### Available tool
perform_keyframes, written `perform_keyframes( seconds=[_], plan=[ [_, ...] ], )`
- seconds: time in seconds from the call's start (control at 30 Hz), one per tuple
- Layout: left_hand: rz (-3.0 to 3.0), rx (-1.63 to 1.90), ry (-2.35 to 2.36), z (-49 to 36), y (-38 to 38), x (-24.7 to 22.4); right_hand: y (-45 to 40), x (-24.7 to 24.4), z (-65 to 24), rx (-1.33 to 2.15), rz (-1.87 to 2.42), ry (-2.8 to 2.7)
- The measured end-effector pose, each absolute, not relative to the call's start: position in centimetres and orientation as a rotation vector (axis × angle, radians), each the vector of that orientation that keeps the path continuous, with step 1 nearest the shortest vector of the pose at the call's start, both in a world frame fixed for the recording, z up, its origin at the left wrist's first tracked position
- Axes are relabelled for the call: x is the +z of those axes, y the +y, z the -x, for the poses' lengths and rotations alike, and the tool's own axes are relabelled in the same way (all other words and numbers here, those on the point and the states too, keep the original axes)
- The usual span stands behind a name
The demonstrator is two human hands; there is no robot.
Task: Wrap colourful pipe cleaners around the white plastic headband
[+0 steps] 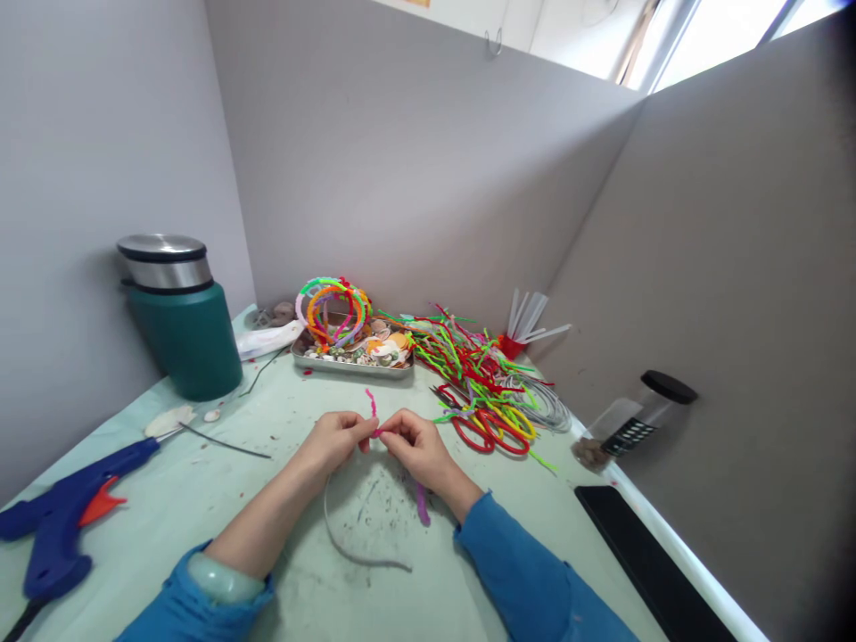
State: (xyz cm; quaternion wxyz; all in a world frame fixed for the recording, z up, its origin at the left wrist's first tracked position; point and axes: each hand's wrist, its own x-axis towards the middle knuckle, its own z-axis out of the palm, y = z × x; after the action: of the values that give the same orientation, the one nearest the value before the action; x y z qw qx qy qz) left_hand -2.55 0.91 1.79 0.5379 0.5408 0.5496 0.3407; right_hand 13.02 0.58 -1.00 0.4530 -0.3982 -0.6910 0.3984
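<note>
My left hand (339, 439) pinches a pink pipe cleaner (372, 406), one end of which sticks up above the fingertips. Closed on the same pipe cleaner close beside it is my right hand (415, 446), thumb and forefinger pressed together. Below my left hand a thin grey curved strip (348, 553) arcs down and to the right; its upper end is hidden behind the hand. A purple fuzzy piece (423, 506) shows under my right hand, and I cannot tell whether it joins the strip or the pink pipe cleaner.
A metal tray (354, 366) holds shell-like pieces and colourful rings (334, 312). Right of it lie heaped pipe cleaners (468, 357), red-handled scissors (491, 432) and a red cup of white sticks (512, 346). At left stand a green bottle (191, 339) and a blue glue gun (67, 517); at right, a jar (625, 428).
</note>
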Motion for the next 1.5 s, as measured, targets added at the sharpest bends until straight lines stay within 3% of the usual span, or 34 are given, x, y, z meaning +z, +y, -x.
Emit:
perform_keyframes(
  seconds=[0.23, 0.53, 0.73, 1.2, 1.5],
  plan=[
    [-1.246, 0.782, 1.310, 2.4, 0.9, 1.7, 0.5, -1.1, -12.9, 0.991, 0.962, -1.699],
    [-1.972, 1.104, 1.471, 2.7, 0.9, 1.5, 1.5, -1.4, -12.9, 1.075, 1.055, -1.504],
    [-2.302, 1.086, 1.407, 2.8, 1.0, 0.9, 1.6, -1.2, -12.9, 1.069, 1.064, -1.493],
    [-2.325, 1.022, 1.410, 2.7, 0.8, 1.4, 1.2, -0.8, -12.9, 1.080, 1.016, -1.467],
    [-1.910, 0.943, 1.360, 2.7, 1.2, 1.8, 1.1, -0.8, -13.0, 1.095, 0.984, -1.475]
  ],
)
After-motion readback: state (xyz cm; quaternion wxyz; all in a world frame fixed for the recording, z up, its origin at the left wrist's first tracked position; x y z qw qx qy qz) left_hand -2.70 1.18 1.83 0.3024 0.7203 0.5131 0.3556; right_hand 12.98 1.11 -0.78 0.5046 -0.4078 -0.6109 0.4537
